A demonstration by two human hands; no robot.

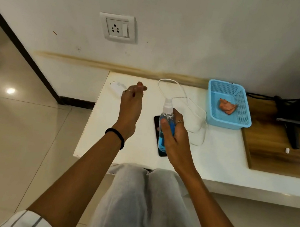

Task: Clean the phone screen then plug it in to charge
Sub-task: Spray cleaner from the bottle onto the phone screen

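Note:
A black phone [157, 126] lies flat on the white table [136, 150], mostly hidden behind the bottle and my right hand. My right hand [177, 137] grips a clear spray bottle [166, 123] of blue liquid, held upright over the phone with its white nozzle on top. My left hand [130, 106] hovers over the table to the left, fingers loosely curled, holding nothing. A white charger plug [117, 87] lies at the table's far left corner, and its white cable [185, 107] loops across the table beyond the phone. A wall socket [117, 28] sits above.
A blue plastic basket [242, 115] with an orange cloth [227, 106] in it stands at the right of the table. Further right is a wooden surface [268, 150] with a black monitor stand [295, 123]. My grey-trousered knees [147, 200] press against the table's near edge.

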